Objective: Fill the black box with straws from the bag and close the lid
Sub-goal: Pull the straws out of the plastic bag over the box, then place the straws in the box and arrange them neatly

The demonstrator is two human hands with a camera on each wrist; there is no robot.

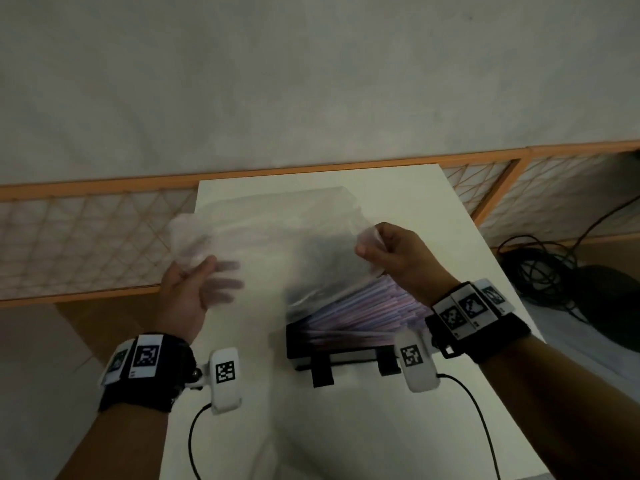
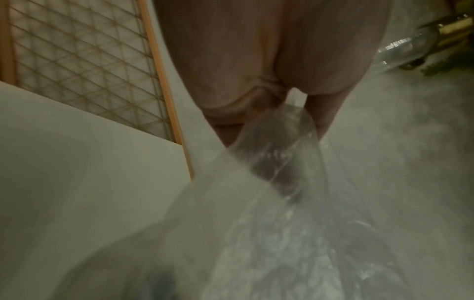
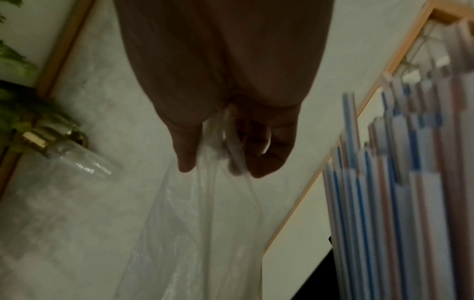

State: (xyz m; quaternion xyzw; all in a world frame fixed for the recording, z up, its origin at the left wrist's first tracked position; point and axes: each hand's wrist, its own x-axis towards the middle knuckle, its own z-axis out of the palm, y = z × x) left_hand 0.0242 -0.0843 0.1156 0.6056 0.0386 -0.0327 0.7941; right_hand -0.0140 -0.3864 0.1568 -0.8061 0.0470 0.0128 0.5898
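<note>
A clear plastic bag [image 1: 277, 237] hangs spread between my two hands above the white table [image 1: 346, 427]. My left hand [image 1: 199, 278] pinches its left corner, with the fingers showing blurred through the film. My right hand [image 1: 388, 252] pinches the right corner, fingers curled. Under the right half of the bag stands the black box [image 1: 325, 346], open, with a slanted heap of pink, blue and white straws [image 1: 367, 313] in it. In the left wrist view the bag [image 2: 269, 182] trails from my left hand [image 2: 256, 81]. In the right wrist view the bag [image 3: 205, 223] hangs from my right hand [image 3: 225, 121] beside the straws [image 3: 397, 182].
An orange-framed lattice screen [image 1: 86, 237] runs behind the table along a grey wall. Black cables [image 1: 540, 268] lie on the floor to the right. A clear glass bottle [image 3: 77, 162] and green leaves [image 3: 15, 101] show at the edge of the right wrist view.
</note>
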